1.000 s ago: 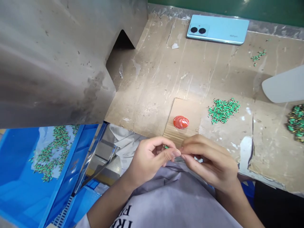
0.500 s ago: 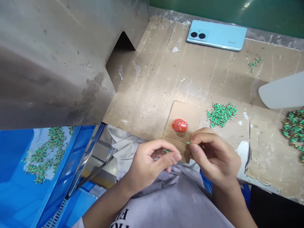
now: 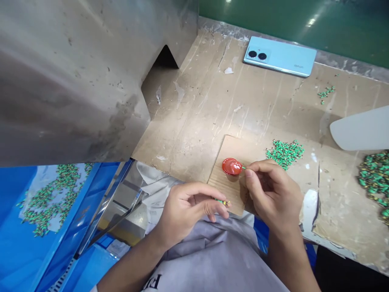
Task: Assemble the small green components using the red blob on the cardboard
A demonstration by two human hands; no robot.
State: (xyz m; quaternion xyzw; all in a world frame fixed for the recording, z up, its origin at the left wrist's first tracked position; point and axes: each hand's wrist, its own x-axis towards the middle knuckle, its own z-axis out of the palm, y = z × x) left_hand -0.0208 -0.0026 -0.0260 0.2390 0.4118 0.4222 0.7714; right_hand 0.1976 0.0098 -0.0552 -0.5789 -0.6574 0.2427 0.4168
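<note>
A glossy red blob (image 3: 232, 166), paste-like, lies on a small piece of cardboard (image 3: 225, 147). My right hand (image 3: 275, 192) has thumb and index finger pinched on a tiny green piece (image 3: 244, 167), whose tip meets the blob's right edge. Lower left, my left hand (image 3: 188, 211) curls round a few small green parts (image 3: 224, 202) with yellow and brown ends, which show between thumb and fingers. Just beyond my right hand sits a pile of small green parts (image 3: 285, 153).
A light blue phone (image 3: 282, 56) lies at the back of the cardboard-covered table (image 3: 194, 134). Larger green-and-yellow parts (image 3: 375, 178) are heaped at right, below a white rounded object (image 3: 361, 127). A metal housing (image 3: 91, 81) stands left, above a blue bin (image 3: 18, 251) holding green parts.
My right hand has brought the green piece up and forward to the red blob's edge. My left fingers have parted slightly, showing more of the green parts. The view has tilted a little.
</note>
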